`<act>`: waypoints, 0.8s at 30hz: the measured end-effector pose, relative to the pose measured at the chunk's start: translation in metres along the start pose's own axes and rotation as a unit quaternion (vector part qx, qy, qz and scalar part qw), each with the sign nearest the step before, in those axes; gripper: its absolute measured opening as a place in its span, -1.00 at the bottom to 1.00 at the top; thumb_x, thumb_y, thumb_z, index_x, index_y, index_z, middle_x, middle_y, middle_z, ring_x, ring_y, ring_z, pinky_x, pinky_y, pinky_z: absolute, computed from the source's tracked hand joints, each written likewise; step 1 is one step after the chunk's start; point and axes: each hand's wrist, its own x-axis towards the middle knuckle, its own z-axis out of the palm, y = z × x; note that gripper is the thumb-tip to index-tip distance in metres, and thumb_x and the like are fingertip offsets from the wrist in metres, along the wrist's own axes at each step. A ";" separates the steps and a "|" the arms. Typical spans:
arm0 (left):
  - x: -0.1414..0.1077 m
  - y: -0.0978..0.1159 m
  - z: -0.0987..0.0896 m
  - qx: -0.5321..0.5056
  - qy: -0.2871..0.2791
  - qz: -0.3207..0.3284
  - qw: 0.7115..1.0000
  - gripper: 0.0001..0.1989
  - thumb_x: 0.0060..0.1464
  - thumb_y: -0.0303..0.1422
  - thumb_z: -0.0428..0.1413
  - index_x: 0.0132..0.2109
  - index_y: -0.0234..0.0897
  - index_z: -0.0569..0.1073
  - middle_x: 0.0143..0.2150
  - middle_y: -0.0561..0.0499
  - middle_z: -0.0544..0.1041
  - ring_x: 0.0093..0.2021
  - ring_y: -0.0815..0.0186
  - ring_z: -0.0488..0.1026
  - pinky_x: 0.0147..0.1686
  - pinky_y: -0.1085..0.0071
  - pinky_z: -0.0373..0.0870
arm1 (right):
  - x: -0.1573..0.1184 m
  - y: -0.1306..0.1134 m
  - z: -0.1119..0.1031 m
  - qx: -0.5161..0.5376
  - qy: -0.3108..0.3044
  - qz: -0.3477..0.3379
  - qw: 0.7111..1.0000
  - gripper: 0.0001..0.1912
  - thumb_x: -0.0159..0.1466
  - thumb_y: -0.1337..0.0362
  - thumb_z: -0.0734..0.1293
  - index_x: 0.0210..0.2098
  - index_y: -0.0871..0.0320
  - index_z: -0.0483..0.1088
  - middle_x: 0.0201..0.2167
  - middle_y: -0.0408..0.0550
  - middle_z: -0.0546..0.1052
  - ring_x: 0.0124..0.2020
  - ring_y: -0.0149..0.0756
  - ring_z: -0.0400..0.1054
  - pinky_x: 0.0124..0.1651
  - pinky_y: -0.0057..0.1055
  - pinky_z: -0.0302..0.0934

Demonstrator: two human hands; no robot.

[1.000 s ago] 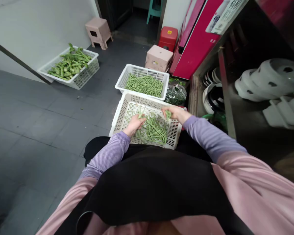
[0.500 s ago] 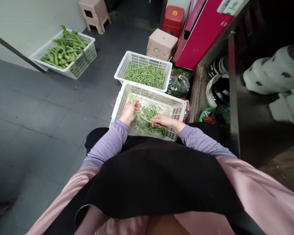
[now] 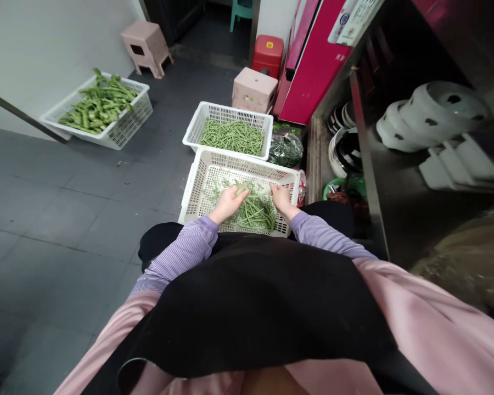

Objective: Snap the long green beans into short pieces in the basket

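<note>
- On the floor, right by the knees, sits a white basket [image 3: 192, 193] with a small pile of green beans [image 3: 255, 211] in it.
- The pile lies toward the near right corner of the basket. The far left part shows mostly bare bottom.
- The left hand [image 3: 229, 202] is in the basket, near the middle. Its fingers are closed on a few beans at the left side of the pile.
- The right hand [image 3: 280, 198] is by the right edge of the basket. It touches the top of the pile, and its fingers look pinched on a bean. The bean is too small to see well.
- The two hands are close, with the beans between them.
- I think the step now is picking out a bean and holding it at both ends.
- The next move needs a firm pinch on the tip and a quick snap, with the rest of the beans left down in the pile.
- Behind this basket, touching its far edge, is a second basket [image 3: 197, 127] full of beans.
- Far off at the left, by the wall, a third basket [image 3: 125, 125] holds bigger green stalks.
- A dark bag [image 3: 286, 149] lies at the right of the second basket.
</note>
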 end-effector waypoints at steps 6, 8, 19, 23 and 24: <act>-0.006 0.009 -0.005 -0.090 -0.035 -0.027 0.995 -0.78 0.18 -0.29 0.18 -0.39 -0.27 0.38 -0.65 0.15 0.34 -0.70 0.52 0.12 -0.67 0.55 0.00 | 0.014 0.009 -0.009 -0.100 0.117 -0.048 0.987 -0.56 0.16 0.44 0.43 -0.61 0.04 0.09 -0.62 -0.20 0.13 -0.38 -0.28 0.14 -0.28 -0.40 0.10; 0.001 0.007 -0.012 -0.150 -0.052 -0.071 0.985 -0.76 0.20 -0.24 0.17 -0.36 -0.27 0.37 -0.65 0.16 0.31 -0.74 0.56 0.02 -0.72 0.55 -0.13 | 0.009 0.001 -0.009 -0.080 0.042 -0.024 0.996 -0.66 0.13 0.42 0.46 -0.56 0.08 0.20 -0.58 -0.19 0.24 -0.40 -0.32 0.18 -0.32 -0.44 0.14; 0.020 -0.009 -0.015 -0.183 0.048 -0.103 0.977 -0.73 0.17 -0.34 0.19 -0.40 -0.24 0.25 -0.65 0.22 0.24 -0.74 0.57 0.01 -0.74 0.58 -0.14 | -0.047 -0.032 0.017 0.209 -0.382 0.179 0.882 -0.58 0.39 0.00 0.30 -0.44 0.12 0.15 -0.72 -0.39 -0.02 -0.74 -0.57 -0.27 -0.69 -0.62 -0.28; 0.019 -0.010 -0.011 -0.108 0.075 -0.022 0.991 -0.72 0.11 -0.30 0.27 -0.41 -0.26 0.31 -0.62 0.16 0.31 -0.68 0.55 0.13 -0.70 0.58 0.01 | -0.043 -0.023 0.015 0.229 -0.258 0.200 0.917 -0.56 0.45 0.00 0.18 -0.46 0.12 0.14 -0.72 -0.31 0.10 -0.73 -0.54 -0.16 -0.68 -0.59 -0.20; 0.020 -0.010 -0.011 -0.107 0.075 -0.020 0.991 -0.72 0.11 -0.29 0.27 -0.40 -0.26 0.32 -0.61 0.16 0.31 -0.68 0.55 0.14 -0.69 0.58 0.03 | -0.044 -0.022 0.013 0.233 -0.271 0.202 0.912 -0.55 0.46 -0.01 0.17 -0.47 0.13 0.14 -0.72 -0.31 0.09 -0.73 -0.54 -0.15 -0.67 -0.58 -0.18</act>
